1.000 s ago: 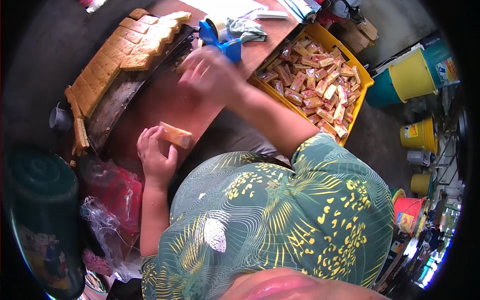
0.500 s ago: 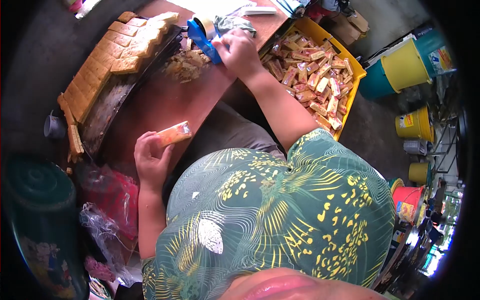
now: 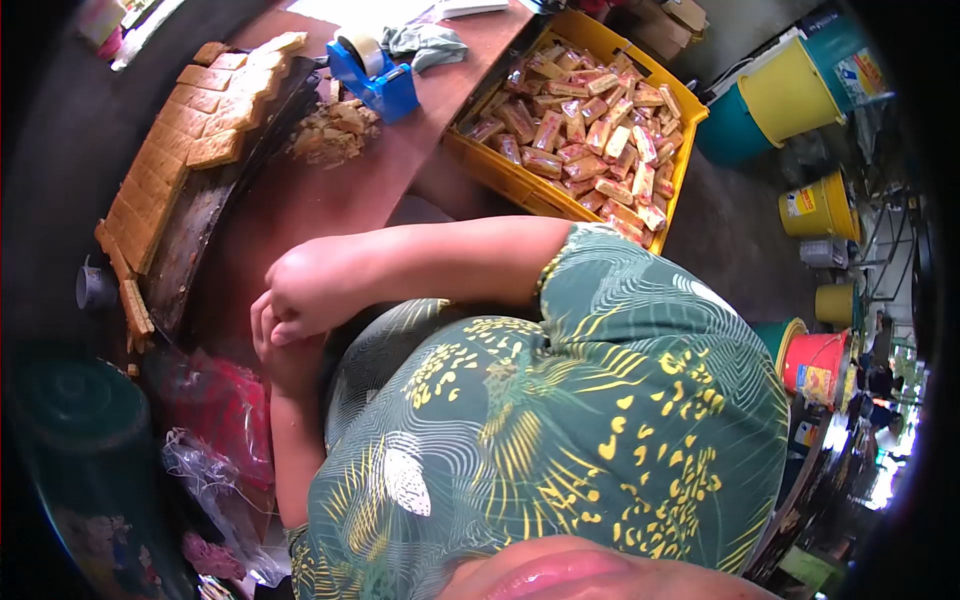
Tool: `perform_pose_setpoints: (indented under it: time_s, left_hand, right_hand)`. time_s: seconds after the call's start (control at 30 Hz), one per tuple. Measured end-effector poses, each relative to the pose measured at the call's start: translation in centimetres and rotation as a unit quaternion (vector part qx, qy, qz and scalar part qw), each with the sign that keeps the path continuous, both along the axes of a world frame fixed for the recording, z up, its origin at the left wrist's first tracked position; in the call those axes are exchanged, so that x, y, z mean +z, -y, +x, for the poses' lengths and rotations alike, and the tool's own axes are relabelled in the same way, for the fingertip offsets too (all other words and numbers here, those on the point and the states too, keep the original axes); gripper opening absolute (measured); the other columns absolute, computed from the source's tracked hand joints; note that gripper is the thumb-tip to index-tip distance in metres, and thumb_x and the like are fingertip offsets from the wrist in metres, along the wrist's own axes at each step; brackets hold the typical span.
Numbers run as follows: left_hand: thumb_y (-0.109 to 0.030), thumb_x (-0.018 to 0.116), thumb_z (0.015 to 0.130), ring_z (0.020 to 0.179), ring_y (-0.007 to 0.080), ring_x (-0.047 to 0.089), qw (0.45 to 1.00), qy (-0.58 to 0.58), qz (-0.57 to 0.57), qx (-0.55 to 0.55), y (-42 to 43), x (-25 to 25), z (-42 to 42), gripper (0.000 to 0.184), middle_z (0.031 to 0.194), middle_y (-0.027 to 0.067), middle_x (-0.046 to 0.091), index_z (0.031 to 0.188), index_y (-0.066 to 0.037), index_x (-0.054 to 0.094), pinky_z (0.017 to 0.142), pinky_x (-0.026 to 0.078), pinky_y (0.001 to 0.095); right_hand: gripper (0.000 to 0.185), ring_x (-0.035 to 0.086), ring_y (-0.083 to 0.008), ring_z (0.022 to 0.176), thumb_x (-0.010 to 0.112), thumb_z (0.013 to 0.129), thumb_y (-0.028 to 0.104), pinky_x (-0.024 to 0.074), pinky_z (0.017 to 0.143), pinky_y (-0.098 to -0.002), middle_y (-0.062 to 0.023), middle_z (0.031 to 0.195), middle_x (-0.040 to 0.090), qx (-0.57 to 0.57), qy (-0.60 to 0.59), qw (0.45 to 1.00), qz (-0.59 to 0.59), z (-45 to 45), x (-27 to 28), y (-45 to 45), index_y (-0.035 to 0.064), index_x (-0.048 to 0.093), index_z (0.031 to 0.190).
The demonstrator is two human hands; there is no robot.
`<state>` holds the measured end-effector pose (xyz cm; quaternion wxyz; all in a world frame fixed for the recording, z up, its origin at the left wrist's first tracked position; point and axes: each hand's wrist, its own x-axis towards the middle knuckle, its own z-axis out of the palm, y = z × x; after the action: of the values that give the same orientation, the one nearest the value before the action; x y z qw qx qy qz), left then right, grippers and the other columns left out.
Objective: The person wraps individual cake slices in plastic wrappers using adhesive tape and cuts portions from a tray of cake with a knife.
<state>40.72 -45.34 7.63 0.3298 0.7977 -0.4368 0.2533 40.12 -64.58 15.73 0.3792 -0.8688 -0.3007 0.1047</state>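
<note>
Can see the right hand (image 3: 318,290) bent over the left hand (image 3: 288,362), apparently in contact, close to the near edge of the reddish-brown table (image 3: 330,200). Can make out curled fingers on both, but cannot tell whether clenched on something or just pressed together — blocked by the back of the right hand, with much of the left hand tucked beneath. Can find wrapped bars (image 3: 590,130) heaped in the yellow crate (image 3: 525,185) just off the table's right side, well apart from both hands; cannot tell about the space between the palms. Past the hands on the tabletop, can see a pile of broken pieces (image 3: 335,135), with a blue tape dispenser (image 3: 375,85) just beside it and a crumpled grey cloth (image 3: 425,45) near that. To the left, can note unwrapped bars (image 3: 150,200) in rows along a dark tray (image 3: 205,220), with a mug (image 3: 95,287) beyond. Beside the left forearm (image 3: 295,450), can see red plastic (image 3: 215,405) and clear plastic (image 3: 215,490), crowded against a dark green container (image 3: 70,420). Beyond the crate — far right — can spot a yellow bucket (image 3: 795,95) and a red bucket (image 3: 815,362).
</note>
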Motion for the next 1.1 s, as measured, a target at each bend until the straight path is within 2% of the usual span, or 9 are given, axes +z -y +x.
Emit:
perform_pose_setpoints:
  time_s: [0.23,0.27,0.37,0.4,0.5,0.63,0.7,0.8,1.1]
  left_hand:
    - [-0.016,0.094,0.073,0.097,0.0316,0.067,0.991,-0.122,-0.047,-0.015,0.3,0.1,-1.0,0.046,0.106,0.0137,0.066,0.108,-0.007,0.066,0.085,0.057,0.0409]
    - [-0.015,0.094,0.073,0.097,0.0314,0.067,0.991,-0.125,-0.05,-0.02,0.4,0.2,-0.9,0.046,0.106,0.0135,0.066,0.109,-0.007,0.066,0.085,0.057,0.0409]
    - [-0.014,0.093,0.074,0.098,0.0313,0.067,0.988,-0.137,-0.061,-0.026,0.6,0.4,-0.8,0.045,0.108,0.0137,0.066,0.109,-0.006,0.066,0.086,0.057,0.0406]
    - [-0.014,0.092,0.074,0.099,0.0313,0.067,0.987,-0.142,-0.066,-0.024,0.6,0.5,-0.9,0.044,0.109,0.0139,0.066,0.109,-0.006,0.066,0.087,0.057,0.0405]
    - [-0.017,0.091,0.077,0.103,0.0321,0.067,0.982,-0.158,-0.067,-0.076,0.4,1.5,-0.8,0.041,0.115,0.0152,0.066,0.109,-0.006,0.067,0.089,0.056,0.0405]
    - [-0.027,0.082,0.088,0.116,0.0355,0.063,0.988,-0.127,-0.059,0.068,-4.9,4.7,0.4,0.037,0.123,0.0159,0.065,0.113,-0.005,0.066,0.101,0.051,0.0436]
    - [-0.026,0.082,0.088,0.117,0.0349,0.062,0.977,-0.1,-0.065,0.175,-10.2,4.5,2.2,0.034,0.124,0.0152,0.065,0.11,-0.005,0.066,0.1,0.05,0.0431]
    - [-0.026,0.084,0.084,0.115,0.0364,0.061,0.945,-0.077,-0.032,0.317,-16.6,4.0,2.8,0.032,0.122,0.0158,0.065,0.103,-0.005,0.068,0.1,0.049,0.0456]
    - [-0.026,0.087,0.08,0.114,0.0387,0.059,0.923,-0.147,-0.027,0.356,-20.2,-2.6,3.0,0.03,0.121,0.019,0.063,0.079,-0.004,0.067,0.095,0.05,0.0466]
  right_hand:
    - [0.06,0.072,-0.035,0.077,0.071,0.08,0.064,0.0564,0.07,-0.0473,-0.0158,0.076,0.073,-0.13,-0.109,0.958,-0.229,0.2,-1.4,4.5,0.0043,0.079,0.084]
    - [0.059,0.071,-0.0355,0.091,0.078,0.075,0.063,0.0559,0.077,-0.0455,-0.0171,0.092,0.074,-0.156,-0.124,0.954,-0.223,-0.2,-1.1,5.2,0.0045,0.077,0.087]
    - [0.054,0.064,-0.0382,0.108,0.087,0.072,0.051,0.0533,0.088,-0.0454,-0.0183,0.114,0.067,-0.128,0.192,0.973,0.001,-1.8,-4.8,6.5,0.0051,0.071,0.096]
    - [0.052,0.056,-0.0402,0.118,0.092,0.071,0.036,0.0503,0.096,-0.0459,-0.0182,0.127,0.058,-0.056,0.145,0.986,0.054,-2.0,-5.8,6.5,0.006,0.062,0.102]
    - [0.048,0.064,-0.0393,0.103,0.09,0.073,0.022,0.0539,0.088,-0.0474,-0.0167,0.109,0.066,-0.081,0.099,0.992,0.022,-3.8,-4.0,6.9,0.0047,0.062,0.108]
    - [0.044,0.068,-0.0359,0.101,0.087,0.072,0.009,0.0556,0.088,-0.0438,-0.0153,0.111,0.07,-0.153,0.188,0.968,-0.068,-3.3,3.1,14.4,0.0044,0.069,0.112]
    - [0.025,0.063,-0.0337,0.115,0.08,0.081,0.015,0.0488,0.101,-0.0442,-0.0142,0.118,0.07,-0.258,0.281,0.892,-0.242,-3.4,6.9,16.7,0.007,0.075,0.103]
    - [0.021,0.057,-0.0374,0.124,0.078,0.087,0.02,0.0431,0.107,-0.0468,-0.0175,0.129,0.063,-0.396,0.335,0.819,-0.246,-2.4,9.4,16.9,0.0079,0.075,0.104]
    - [0.035,0.059,-0.0359,0.125,0.08,0.088,0.025,0.0492,0.105,-0.0444,-0.0165,0.133,0.061,-0.021,0.285,0.953,-0.095,8.7,7.7,-4.7,0.0112,0.07,0.119]
